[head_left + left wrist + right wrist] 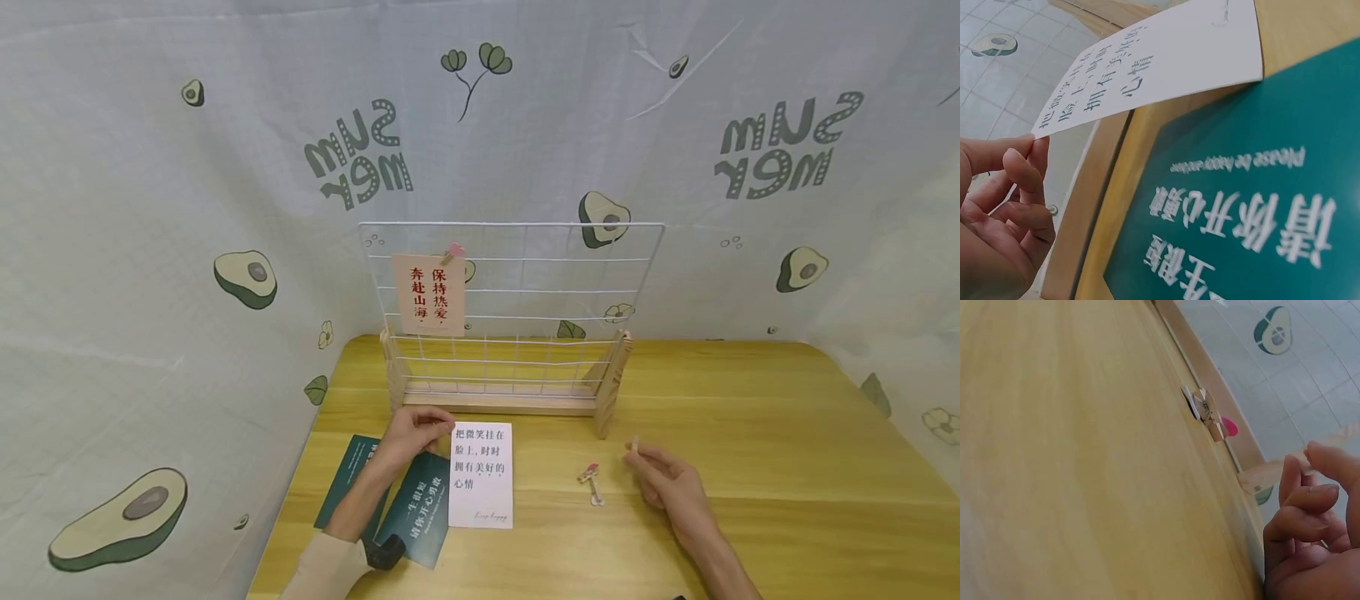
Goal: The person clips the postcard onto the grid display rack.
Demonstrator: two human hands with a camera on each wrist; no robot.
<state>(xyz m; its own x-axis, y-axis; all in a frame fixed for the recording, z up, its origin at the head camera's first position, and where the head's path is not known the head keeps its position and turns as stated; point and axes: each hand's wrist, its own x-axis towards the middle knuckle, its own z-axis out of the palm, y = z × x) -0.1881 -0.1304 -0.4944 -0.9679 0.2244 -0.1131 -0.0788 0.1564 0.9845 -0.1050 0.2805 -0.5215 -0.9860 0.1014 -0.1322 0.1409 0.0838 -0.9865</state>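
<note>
My left hand (pixel 412 432) pinches the top left corner of a white card (pixel 481 508) with printed characters. In the left wrist view the card (pixel 1160 69) tilts up from the table, one corner between thumb and finger. Two dark green cards (pixel 420 508) lie under and beside the left arm. To the right, my right hand (pixel 671 492) hovers with curled fingers, thumb and fingertip close together; whether something small sits between them I cannot tell. Near it on the wood lie small decorated wooden clips (pixel 1207 412), one with a pink top.
A white wire grid rack (pixel 525 292) on a wooden stand (pixel 498 406) is at the back of the table. A cream card (pixel 429 321) with red characters hangs on it from a pink-topped clip (pixel 453 252). Behind hangs an avocado-print curtain (pixel 540 142).
</note>
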